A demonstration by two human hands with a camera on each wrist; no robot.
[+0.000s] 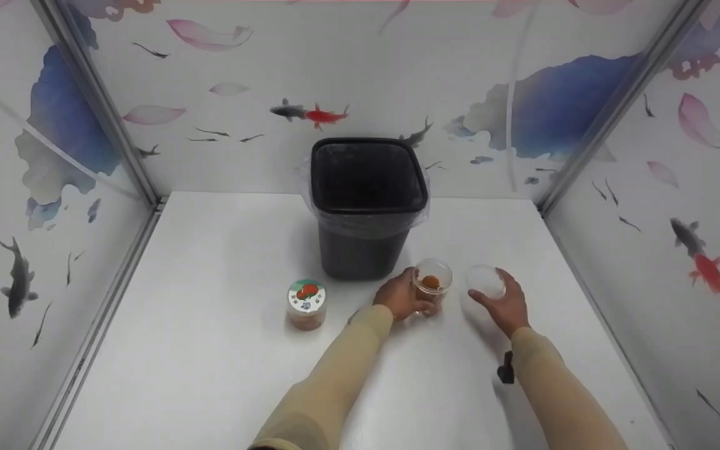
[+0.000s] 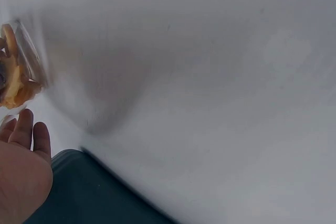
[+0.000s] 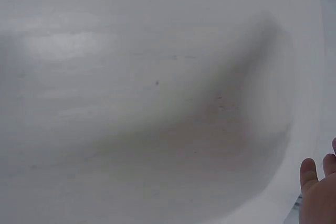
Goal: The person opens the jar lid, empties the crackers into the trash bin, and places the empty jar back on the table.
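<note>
While we are looking down at the white table point(image 1: 210, 350), our left hand point(image 1: 400, 297) is gripping a small clear jar point(image 1: 432, 284), fingers curled round its side. It is standing open and upright just in front of the black bin point(image 1: 366, 200), with something orange inside. Our right hand point(image 1: 505, 304) is holding the clear round lid point(image 1: 485, 280) in curled fingers, just to the right of the jar and apart from it. A second jar point(image 1: 306, 304), closed with a printed lid, is standing to the left, near the bin. From the left wrist, the jar shows blurred at the edge.
</note>
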